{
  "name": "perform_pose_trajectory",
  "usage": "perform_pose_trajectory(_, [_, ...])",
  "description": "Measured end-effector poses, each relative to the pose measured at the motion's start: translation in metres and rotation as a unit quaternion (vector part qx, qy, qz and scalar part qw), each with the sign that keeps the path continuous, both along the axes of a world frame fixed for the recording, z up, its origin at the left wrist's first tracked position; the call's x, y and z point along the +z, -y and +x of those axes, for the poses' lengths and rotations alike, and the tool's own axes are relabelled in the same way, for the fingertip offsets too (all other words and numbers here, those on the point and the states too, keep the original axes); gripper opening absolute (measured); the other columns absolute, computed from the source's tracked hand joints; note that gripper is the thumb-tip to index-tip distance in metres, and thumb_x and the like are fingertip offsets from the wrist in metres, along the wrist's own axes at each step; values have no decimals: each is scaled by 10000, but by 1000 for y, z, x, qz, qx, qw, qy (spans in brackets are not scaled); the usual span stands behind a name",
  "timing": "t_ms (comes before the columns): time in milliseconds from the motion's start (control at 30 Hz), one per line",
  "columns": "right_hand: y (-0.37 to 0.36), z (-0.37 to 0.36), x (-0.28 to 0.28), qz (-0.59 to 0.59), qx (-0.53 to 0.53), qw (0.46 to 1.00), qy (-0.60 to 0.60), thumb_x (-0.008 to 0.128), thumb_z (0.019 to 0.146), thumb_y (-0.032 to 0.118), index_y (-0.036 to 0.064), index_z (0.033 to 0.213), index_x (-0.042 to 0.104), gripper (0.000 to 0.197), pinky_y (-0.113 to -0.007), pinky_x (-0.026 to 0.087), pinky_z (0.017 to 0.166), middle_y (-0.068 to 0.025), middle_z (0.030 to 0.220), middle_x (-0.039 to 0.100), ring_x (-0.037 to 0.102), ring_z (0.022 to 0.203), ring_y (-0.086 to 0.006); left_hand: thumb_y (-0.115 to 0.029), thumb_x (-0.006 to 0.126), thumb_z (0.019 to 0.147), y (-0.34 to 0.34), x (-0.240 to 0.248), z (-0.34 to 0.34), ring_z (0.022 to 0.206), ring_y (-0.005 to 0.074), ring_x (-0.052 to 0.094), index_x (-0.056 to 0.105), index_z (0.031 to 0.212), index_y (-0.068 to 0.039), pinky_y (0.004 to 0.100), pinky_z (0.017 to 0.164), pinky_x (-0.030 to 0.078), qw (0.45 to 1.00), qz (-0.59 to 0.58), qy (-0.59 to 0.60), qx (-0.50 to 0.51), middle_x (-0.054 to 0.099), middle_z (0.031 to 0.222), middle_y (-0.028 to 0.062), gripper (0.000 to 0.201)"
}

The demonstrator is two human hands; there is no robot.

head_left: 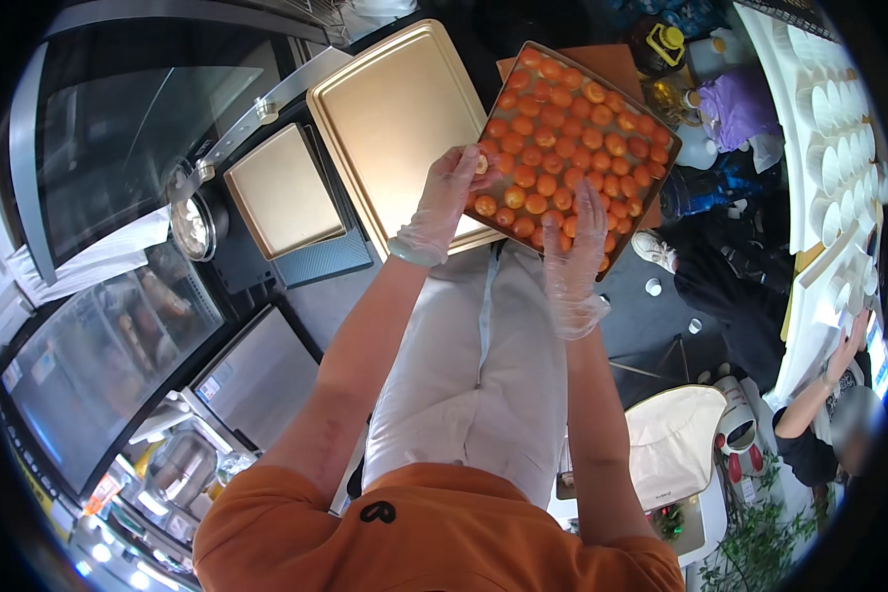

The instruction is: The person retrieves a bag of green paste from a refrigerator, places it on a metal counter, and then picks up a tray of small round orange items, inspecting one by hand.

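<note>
A rectangular tray [672, 163] tilts in front of me, filled with rows of small, glossy, round orange pieces [560, 97]; I cannot tell if they are egg yolks or fruit. My left hand [448, 193], in a clear glove, is closed at the tray's left edge. Between its thumb and fingers is a small round orange piece [481, 164] with a pale face. My right hand [578, 261], also gloved, lies over the tray's near side with its fingers stretched apart among the orange pieces.
Left of the tray lie a large gold baking tray [395, 118] and a smaller one [284, 192]. A glass-doored oven [148, 109] stands at the far left. Bottles [661, 44] and a purple bag [740, 109] are at the back right. Another person [824, 424] is at the right.
</note>
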State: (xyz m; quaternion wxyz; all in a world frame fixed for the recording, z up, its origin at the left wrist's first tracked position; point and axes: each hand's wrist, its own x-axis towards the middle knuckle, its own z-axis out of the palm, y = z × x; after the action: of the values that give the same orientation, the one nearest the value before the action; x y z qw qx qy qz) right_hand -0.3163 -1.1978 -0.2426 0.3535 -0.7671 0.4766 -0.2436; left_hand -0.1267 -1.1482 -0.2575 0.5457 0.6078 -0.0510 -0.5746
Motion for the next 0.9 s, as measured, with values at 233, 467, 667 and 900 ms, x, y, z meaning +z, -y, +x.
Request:
perform_pose_trajectory(233, [7,19,-27,-25,55,995,-79,670,773,126,17,1229,514,495,-434,403,922,-136,1176,552,507,1056,-329,-311,534,967,7,5,5,983,195,628,551,1150,-12,294,867,477,999,50,11,14,626,1032,92,351])
perform_pose_trajectory(467, [4,63,-61,-98,121,967,-203,664,786,244,57,1238,503,515,-438,378,929,-101,1093,547,480,1076,-277,-205,584,944,-21,-11,-5,788,126,614,514,1169,24,245,740,506,993,63,101,-11,592,893,52,328])
perform_pose_trajectory(667, [-6,66,-73,-123,117,957,-235,648,804,275,86,1242,505,498,-439,355,949,-94,1096,526,468,1088,-272,-180,609,927,-33,-19,-4,750,99,583,548,1098,8,222,688,482,982,86,162,-33,587,894,28,262])
perform_pose_trajectory(900, [-5,79,-73,-147,92,946,-274,626,802,247,90,1163,526,407,-422,379,894,-76,1014,559,497,1026,-255,-103,651,884,-33,-14,-4,789,99,565,543,1124,8,222,765,482,994,35,99,1,597,925,27,285])
